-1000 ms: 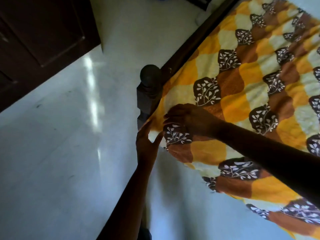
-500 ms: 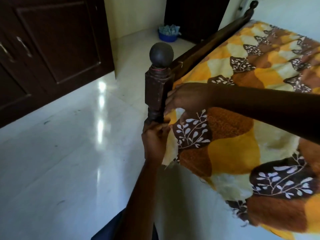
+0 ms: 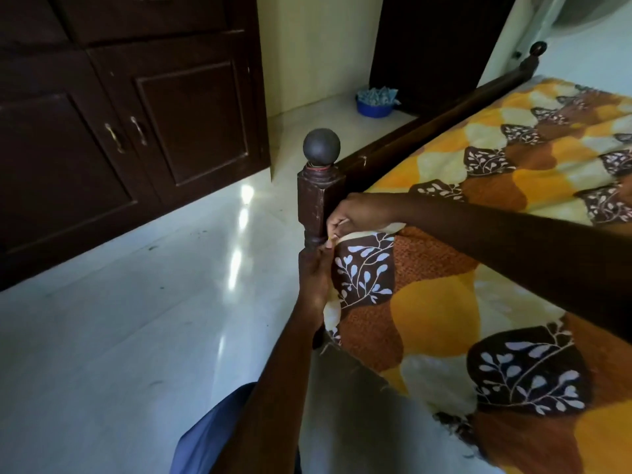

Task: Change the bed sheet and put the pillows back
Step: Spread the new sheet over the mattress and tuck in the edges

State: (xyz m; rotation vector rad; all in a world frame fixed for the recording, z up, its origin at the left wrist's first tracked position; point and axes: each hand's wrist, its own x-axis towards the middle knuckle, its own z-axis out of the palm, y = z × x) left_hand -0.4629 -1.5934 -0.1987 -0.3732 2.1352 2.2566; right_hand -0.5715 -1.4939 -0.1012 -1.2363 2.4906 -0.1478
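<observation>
A bed sheet (image 3: 441, 302) with orange, yellow and brown leaf shapes covers the bed and hangs over its near side. The dark wooden bedpost (image 3: 316, 196) with a round knob stands at the bed's corner. My right hand (image 3: 352, 215) reaches across the sheet and pinches its corner right beside the post. My left hand (image 3: 316, 278) comes from below and grips the sheet's hanging edge against the post, just under my right hand. No pillows are in view.
A dark wooden footboard rail (image 3: 431, 131) runs from the post to a far post (image 3: 537, 53). Dark cupboards (image 3: 119, 131) line the left wall. A blue bowl (image 3: 374, 102) sits on the shiny pale floor (image 3: 136, 319) at the back.
The view has tilted up and come closer to the post. Both hands have closed in on the sheet's corner at the post, the left one now gripping the edge.
</observation>
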